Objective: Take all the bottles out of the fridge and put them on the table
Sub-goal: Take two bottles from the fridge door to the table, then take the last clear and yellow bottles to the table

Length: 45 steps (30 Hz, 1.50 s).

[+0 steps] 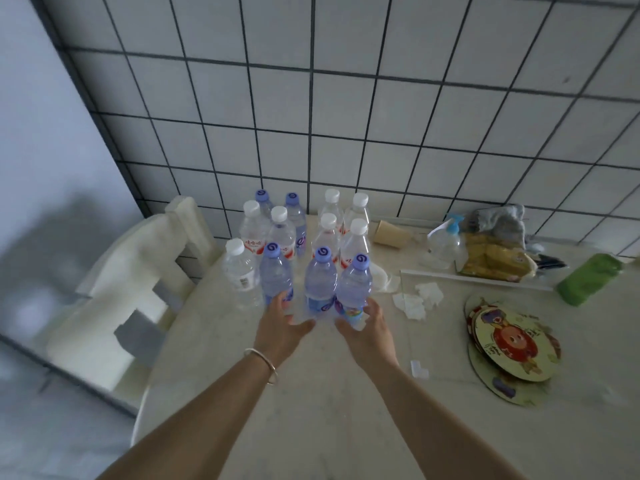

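Both hands reach forward over the pale table (pixel 311 393) to the front row of a cluster of water bottles. The left hand (pixel 280 327), a thin bangle (pixel 265 363) on its wrist, has its fingers curled around the base of the left purple-capped bottle (pixel 275 275), its thumb stretched toward the middle purple-capped bottle (pixel 320 282). The right hand (pixel 369 330) curls around the lower part of the right purple-capped bottle (pixel 353 289), fingers on its far side and thumb on the near side by the coloured label. These three bottles stand upright and close together between and just ahead of the hands; the picture does not let me tell whether their bases rest on the table. Beyond the hands stand more upright bottles: a clear white-capped bottle (pixel 239 271) just left of the left hand, white-capped bottles with red labels (pixel 282 237) behind, and two more purple-capped ones (pixel 294 213) at the back near the tiled wall (pixel 381 116). To the right of the right hand lie crumpled tissues (pixel 419 299), and farther right round decorated mats (pixel 509 344), a green packet (pixel 588 278), a yellow bag (pixel 495 261), a pump bottle (pixel 445 244) and a tipped paper cup (pixel 389 233). Left of the left hand, beside the table, stands a white chair (pixel 131 282)
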{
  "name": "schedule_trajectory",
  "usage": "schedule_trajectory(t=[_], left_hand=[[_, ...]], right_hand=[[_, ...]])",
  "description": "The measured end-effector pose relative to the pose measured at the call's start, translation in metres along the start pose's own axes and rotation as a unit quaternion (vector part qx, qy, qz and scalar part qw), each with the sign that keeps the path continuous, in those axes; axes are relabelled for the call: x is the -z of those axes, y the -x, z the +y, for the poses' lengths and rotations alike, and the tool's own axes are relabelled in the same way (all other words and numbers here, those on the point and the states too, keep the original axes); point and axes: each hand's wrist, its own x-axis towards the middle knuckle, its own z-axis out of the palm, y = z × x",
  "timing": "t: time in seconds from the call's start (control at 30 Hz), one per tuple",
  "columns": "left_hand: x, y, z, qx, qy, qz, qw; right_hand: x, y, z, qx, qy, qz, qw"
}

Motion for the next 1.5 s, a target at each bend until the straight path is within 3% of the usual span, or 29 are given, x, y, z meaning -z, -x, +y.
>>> schedule_trajectory(t=[0.37, 0.53, 0.67, 0.87, 1.0, 1.23, 1.5], left_hand=[[0.097, 0.226, 0.004, -0.043, 0.054, 0.185, 0.980], [0.137, 0.349, -0.032, 0.036, 0.100, 0.275, 0.956], [0.180, 0.432, -0.064, 0.060, 0.144, 0.344, 0.926], [0.275, 0.547, -0.121, 0.092, 0.118, 0.449, 0.881], [0.350, 0.609, -0.148, 0.090, 0.111, 0.497, 0.856], [0.491, 0.662, -0.175, 0.072, 0.098, 0.498, 0.859], [0.604, 0.624, -0.201, 0.042, 0.159, 0.452, 0.877]], right_hand=[[-0.006, 0.181, -0.012, 0.218, 0.052, -0.127, 0.966], [-0.039, 0.293, 0.003, 0.233, 0.041, -0.223, 0.946], [-0.080, 0.371, -0.002, 0.269, 0.066, -0.312, 0.909], [-0.156, 0.486, -0.019, 0.317, 0.102, -0.423, 0.842], [-0.221, 0.567, -0.037, 0.374, 0.121, -0.456, 0.799], [-0.328, 0.666, -0.094, 0.351, 0.085, -0.456, 0.814], [-0.424, 0.686, -0.165, 0.346, 0.024, -0.398, 0.849]])
